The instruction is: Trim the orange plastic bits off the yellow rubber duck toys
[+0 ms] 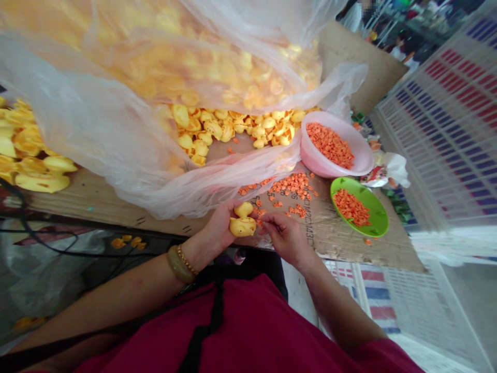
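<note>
My left hand, with bangles at its wrist, holds a yellow duck-shaped piece over the near edge of the cardboard. Just right of that piece is my right hand, its thumb and fingers pinched around a small orange piece that is partly hidden by the fingertips. Loose orange pieces lie scattered on the cardboard beyond my hands. More of them fill part of a pink bowl and a green dish to the right.
A large clear plastic bag spills many yellow pieces across the back. Further yellow pieces lie at the far left. White crates stand on the right. Black cables run at the lower left. People are partly visible in the background.
</note>
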`<move>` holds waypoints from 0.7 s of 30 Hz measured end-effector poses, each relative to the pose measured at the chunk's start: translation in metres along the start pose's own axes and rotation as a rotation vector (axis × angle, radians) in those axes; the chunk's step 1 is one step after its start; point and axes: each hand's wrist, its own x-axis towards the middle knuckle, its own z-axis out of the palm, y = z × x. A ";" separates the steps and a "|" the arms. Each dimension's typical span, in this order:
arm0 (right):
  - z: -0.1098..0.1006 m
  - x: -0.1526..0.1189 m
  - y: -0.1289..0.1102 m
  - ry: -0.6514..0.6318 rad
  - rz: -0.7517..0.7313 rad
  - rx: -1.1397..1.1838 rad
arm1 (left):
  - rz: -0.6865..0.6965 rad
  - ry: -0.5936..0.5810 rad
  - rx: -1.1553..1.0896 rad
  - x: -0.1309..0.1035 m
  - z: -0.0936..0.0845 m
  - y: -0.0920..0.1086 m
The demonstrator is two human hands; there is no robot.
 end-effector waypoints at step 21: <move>0.030 0.010 -0.007 -0.039 -0.219 -0.239 | -0.048 0.264 -0.014 -0.016 0.008 0.018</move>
